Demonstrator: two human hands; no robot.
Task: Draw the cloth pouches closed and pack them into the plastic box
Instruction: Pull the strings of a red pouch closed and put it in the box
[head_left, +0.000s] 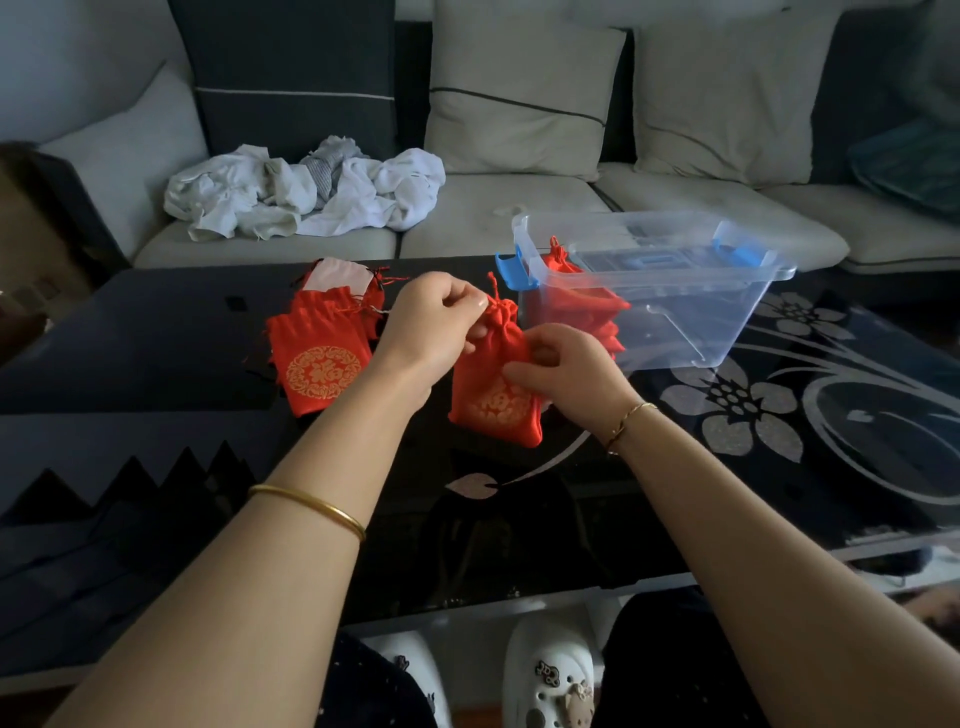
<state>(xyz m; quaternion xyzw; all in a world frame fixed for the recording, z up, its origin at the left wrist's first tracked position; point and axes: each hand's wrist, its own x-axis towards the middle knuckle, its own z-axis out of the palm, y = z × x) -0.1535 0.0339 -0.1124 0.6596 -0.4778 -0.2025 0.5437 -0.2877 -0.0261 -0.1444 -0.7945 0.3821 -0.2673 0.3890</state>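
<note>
A red cloth pouch (493, 400) with a gold emblem is held above the dark table, its neck gathered tight. My left hand (439, 322) pinches the drawstring at the pouch's neck. My right hand (563, 371) grips the pouch's right side. A stack of flat red pouches (319, 364) lies to the left on the table. The clear plastic box (675, 291) with blue latches stands to the right, with several red pouches (582, 306) piled against its left wall.
The black glass table (779, 415) has a silver flower pattern at the right. Behind it stands a sofa (519, 208) with cushions and a heap of white cloth (306, 192). White shoes (550, 675) show below the table's near edge.
</note>
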